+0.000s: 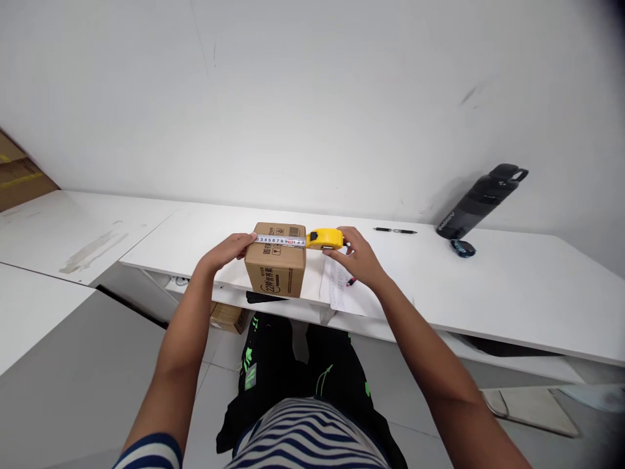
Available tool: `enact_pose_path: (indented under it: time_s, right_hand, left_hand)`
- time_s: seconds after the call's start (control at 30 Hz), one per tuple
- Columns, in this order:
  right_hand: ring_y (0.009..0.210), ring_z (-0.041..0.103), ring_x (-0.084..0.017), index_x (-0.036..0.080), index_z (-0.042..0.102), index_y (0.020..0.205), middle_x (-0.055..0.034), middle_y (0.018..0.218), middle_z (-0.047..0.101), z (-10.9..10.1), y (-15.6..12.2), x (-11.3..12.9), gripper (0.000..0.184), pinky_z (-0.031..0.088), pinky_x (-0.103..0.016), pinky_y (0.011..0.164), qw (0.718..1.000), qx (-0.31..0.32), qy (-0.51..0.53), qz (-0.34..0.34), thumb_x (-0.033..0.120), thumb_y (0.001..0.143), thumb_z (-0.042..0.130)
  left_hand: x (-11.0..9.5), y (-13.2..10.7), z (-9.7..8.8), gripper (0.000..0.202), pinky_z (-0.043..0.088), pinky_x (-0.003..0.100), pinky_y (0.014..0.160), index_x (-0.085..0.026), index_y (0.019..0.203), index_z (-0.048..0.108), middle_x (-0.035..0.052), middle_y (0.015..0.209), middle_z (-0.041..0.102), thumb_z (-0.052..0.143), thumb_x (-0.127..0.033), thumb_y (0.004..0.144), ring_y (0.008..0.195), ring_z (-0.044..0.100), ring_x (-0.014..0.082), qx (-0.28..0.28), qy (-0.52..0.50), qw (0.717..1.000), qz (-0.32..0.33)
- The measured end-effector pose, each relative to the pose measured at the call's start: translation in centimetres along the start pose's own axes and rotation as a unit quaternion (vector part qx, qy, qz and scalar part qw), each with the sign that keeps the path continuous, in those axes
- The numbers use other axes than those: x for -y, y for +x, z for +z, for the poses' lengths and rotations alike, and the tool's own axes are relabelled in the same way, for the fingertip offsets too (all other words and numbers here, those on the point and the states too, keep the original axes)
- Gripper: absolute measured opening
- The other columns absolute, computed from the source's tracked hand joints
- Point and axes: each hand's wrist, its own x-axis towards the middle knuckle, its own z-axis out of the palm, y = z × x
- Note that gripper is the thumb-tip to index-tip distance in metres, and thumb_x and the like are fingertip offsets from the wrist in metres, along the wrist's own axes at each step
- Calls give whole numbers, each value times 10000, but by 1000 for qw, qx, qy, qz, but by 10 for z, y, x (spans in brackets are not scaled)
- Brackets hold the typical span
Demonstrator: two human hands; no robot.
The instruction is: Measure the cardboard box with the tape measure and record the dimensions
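A small brown cardboard box (276,268) stands near the front edge of the white desk (488,286). A white measuring tape blade (279,240) lies stretched across the box's top. My left hand (229,251) pinches the tape's end against the box's left top edge. My right hand (359,257) grips the yellow tape measure case (324,238) just right of the box. Under my right hand lies a white paper slip (336,290) with a red pen tip (351,281) showing beside it.
A black pen (395,230) lies further back on the desk. A dark water bottle (481,200) leans against the wall at right, a small dark object (463,247) beside it. Cardboard boxes (19,172) sit at far left, another box (228,317) under the desk.
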Motion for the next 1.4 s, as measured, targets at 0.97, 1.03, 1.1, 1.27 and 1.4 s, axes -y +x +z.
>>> enact_pose_path:
  time_s: [0.97,1.03,1.1,1.27,1.4]
  right_hand:
    - [712,699,-254,274,642,1243,-71,931,771,106,-39,115,530,543,-351,621,987,-51,-138,-65,603,834,573]
    - [733,703,-270,261,638,1251,-90,976,765,107,-39,115,538,554,-378,646,989,-39,-131,-54,596,837,564]
    - [751,707,-291,245,631,1268,-108,994,759,106,-40,113,542,563,-415,675,990,-38,-124,-52,576,848,544]
    - [814,710,-327,226,619,1265,-151,1009,744,90,-44,89,562,576,-472,732,990,-88,-80,-76,562,824,531]
    - [904,689,-366,216,510,1358,-188,1094,696,73,-46,63,686,566,-526,801,981,-185,-30,-51,617,802,492]
  left_hand:
    - [-49,62,31,387,390,365,771,-223,845,601,85,886,673,362,-515,934,805,583,270,2,334,940,71]
    - [-48,61,32,388,384,363,754,-217,829,605,89,872,671,375,-513,928,791,577,268,-13,321,944,72]
    - [-48,58,31,400,388,363,743,-207,788,610,87,834,666,397,-520,917,775,575,262,-32,304,949,78]
    - [-53,32,29,530,465,345,787,-178,931,671,77,939,697,374,-617,916,857,625,245,-69,130,984,96]
    - [-46,1,33,699,410,408,1051,-203,1248,630,99,1297,640,205,-668,947,1210,565,292,-29,94,989,109]
